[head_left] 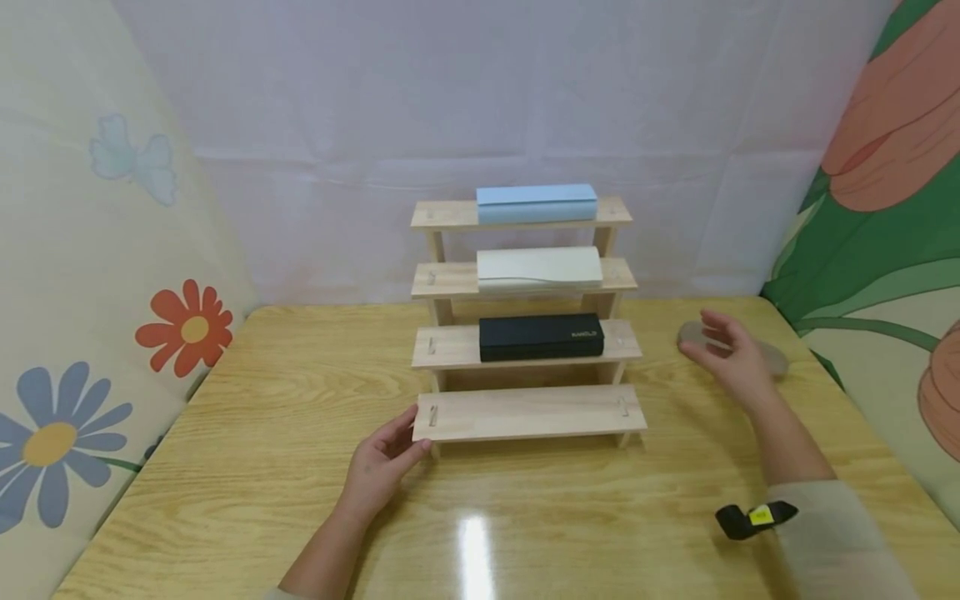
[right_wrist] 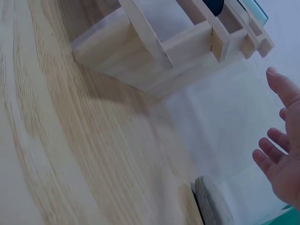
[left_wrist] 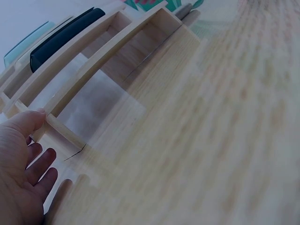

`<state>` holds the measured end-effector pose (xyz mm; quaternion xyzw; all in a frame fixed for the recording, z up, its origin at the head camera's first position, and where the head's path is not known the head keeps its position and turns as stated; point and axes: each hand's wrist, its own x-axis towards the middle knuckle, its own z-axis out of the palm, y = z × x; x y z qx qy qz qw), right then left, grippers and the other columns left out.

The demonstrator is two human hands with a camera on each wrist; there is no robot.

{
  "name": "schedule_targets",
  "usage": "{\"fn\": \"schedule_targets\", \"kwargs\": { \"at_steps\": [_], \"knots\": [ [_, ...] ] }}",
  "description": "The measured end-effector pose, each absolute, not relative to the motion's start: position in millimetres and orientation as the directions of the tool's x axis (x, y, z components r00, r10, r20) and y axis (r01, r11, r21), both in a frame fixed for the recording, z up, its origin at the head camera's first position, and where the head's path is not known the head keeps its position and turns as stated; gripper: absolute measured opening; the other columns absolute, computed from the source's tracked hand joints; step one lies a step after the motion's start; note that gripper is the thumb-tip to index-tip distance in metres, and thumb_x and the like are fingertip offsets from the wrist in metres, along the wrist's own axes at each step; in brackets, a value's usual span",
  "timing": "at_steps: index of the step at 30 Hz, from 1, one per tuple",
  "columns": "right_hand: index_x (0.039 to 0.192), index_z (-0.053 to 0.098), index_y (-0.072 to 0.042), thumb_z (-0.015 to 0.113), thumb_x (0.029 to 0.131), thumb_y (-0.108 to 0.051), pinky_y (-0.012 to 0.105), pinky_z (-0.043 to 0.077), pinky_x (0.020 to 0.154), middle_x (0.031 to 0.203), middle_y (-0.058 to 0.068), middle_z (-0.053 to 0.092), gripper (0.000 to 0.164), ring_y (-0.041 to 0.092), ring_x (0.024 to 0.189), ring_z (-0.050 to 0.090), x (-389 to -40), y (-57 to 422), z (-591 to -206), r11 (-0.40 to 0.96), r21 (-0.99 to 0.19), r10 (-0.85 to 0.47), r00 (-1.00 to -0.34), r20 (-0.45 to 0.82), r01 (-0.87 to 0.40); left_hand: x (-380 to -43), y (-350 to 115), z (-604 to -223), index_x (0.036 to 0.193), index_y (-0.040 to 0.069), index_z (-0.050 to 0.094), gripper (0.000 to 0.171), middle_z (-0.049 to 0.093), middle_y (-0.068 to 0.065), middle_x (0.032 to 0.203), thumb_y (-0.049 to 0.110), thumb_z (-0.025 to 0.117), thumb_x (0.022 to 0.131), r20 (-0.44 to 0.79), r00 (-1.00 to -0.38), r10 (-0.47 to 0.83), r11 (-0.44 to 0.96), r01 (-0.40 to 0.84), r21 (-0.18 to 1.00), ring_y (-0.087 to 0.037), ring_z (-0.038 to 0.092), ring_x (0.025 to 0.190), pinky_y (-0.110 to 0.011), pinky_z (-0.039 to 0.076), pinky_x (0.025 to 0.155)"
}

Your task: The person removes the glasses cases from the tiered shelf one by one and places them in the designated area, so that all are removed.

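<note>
A stepped wooden display stand (head_left: 525, 414) with several shelves stands on the table. My left hand (head_left: 378, 471) grips the left end of its lowest shelf, thumb at the front corner; in the left wrist view the other fingers (left_wrist: 41, 166) curl loosely below. On the upper shelves lie a light blue glasses case (head_left: 536, 205), a white glasses case (head_left: 538, 268) and a black glasses case (head_left: 540, 337) with small lettering. To the stand's right, my right hand (head_left: 731, 358) hovers with nothing in it, partly covering a grey rounded case (head_left: 772, 358) in the head view.
The wood-grain table (head_left: 300, 400) carries the stand and the grey case. A pale curtain (head_left: 337, 167) hangs behind. Flower-patterned cloths flank both sides (head_left: 60, 275). A black strap with a yellow label (head_left: 759, 515) is by the right sleeve.
</note>
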<state>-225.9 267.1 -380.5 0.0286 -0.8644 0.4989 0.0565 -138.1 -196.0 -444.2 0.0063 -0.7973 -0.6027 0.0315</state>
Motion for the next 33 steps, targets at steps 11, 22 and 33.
{"fn": "schedule_targets", "kwargs": {
  "at_steps": [11,22,33],
  "knots": [
    [0.152,0.028,-0.002,0.066,0.095,-0.025,0.058,0.034,0.111,0.149,0.028,0.036,0.073,0.048,0.137,0.036,-228.6,239.2,-368.5,0.477,-0.866,-0.101,-0.988,0.113,-0.148,-139.0,-196.2,-445.7,0.139,-0.002,0.051,0.054,0.055,-0.019,0.14,0.008,0.07,0.089,0.049,-0.997,-0.052,0.278,0.033,0.96,-0.034,0.056,0.125,-0.031,0.047,0.101],
    [0.148,0.034,0.0,0.069,0.092,-0.018,0.058,0.03,0.114,0.15,0.027,0.037,0.068,0.048,0.137,0.034,-228.9,215.1,-365.2,0.452,-0.87,-0.191,-0.974,0.12,-0.196,-138.2,-196.1,-444.2,0.139,-0.001,0.052,0.054,0.056,-0.019,0.139,0.009,0.071,0.089,0.036,-0.998,-0.057,0.293,0.018,0.956,-0.034,0.057,0.124,-0.031,0.048,0.1],
    [0.144,0.041,0.0,0.072,0.09,-0.014,0.058,0.028,0.115,0.149,0.026,0.039,0.065,0.044,0.137,0.036,-231.7,195.0,-361.9,0.455,-0.848,-0.271,-0.95,0.158,-0.271,-138.1,-196.4,-444.0,0.139,-0.002,0.051,0.054,0.056,-0.02,0.139,0.007,0.07,0.09,0.04,-0.998,-0.051,0.276,0.025,0.961,-0.033,0.057,0.124,-0.015,0.046,0.092]
  ]
}}
